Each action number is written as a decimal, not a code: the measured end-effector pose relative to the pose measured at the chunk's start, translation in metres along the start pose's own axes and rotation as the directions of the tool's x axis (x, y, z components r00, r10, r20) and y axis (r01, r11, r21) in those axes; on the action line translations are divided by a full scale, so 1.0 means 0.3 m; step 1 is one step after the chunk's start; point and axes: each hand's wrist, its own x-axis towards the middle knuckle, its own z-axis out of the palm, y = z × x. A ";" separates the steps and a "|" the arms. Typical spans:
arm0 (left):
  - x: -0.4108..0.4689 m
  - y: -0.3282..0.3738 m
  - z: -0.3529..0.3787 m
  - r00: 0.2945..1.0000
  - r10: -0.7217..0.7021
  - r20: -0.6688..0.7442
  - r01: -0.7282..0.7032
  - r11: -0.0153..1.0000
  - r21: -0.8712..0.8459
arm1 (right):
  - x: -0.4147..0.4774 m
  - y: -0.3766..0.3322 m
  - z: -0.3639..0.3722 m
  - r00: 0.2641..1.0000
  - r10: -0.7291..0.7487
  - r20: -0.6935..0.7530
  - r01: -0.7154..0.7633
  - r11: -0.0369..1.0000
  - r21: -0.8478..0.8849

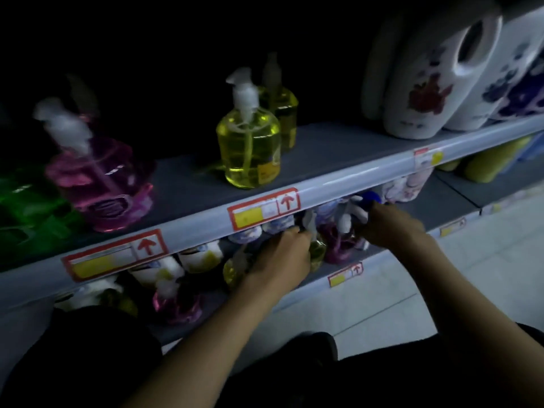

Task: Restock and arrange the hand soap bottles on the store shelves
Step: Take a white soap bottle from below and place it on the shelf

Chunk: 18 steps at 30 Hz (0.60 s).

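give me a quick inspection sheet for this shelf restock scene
surface: upper shelf grey, dim light, partly stocked; lower shelf crowded.
job's things: front yellow soap bottle upright with a second one behind it; pink soap bottle upright but blurred; green bottles at far left; mixed pump bottles on the lower shelf.
clutter: large white jugs on the upper shelf at right; price tags on the rail.
grippers: left hand and right hand both reach among the lower-shelf bottles; grip hidden.
cables: nothing seen.
surroundings: pale tiled floor at right.
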 end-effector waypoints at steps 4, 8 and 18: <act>0.133 0.086 0.155 0.998 0.069 0.010 -0.069 0.997 -0.039 | 0.080 0.117 0.040 0.995 0.069 -0.071 -0.063 0.995 0.084; 0.246 0.140 0.250 0.996 0.094 0.005 -0.093 0.987 -0.131 | 0.144 0.131 0.096 0.997 -0.023 -0.073 0.034 0.989 0.147; 0.332 0.164 0.321 0.997 0.067 -0.033 -0.074 0.957 -0.279 | 0.283 0.118 0.140 0.961 -0.114 -0.253 0.152 0.978 0.139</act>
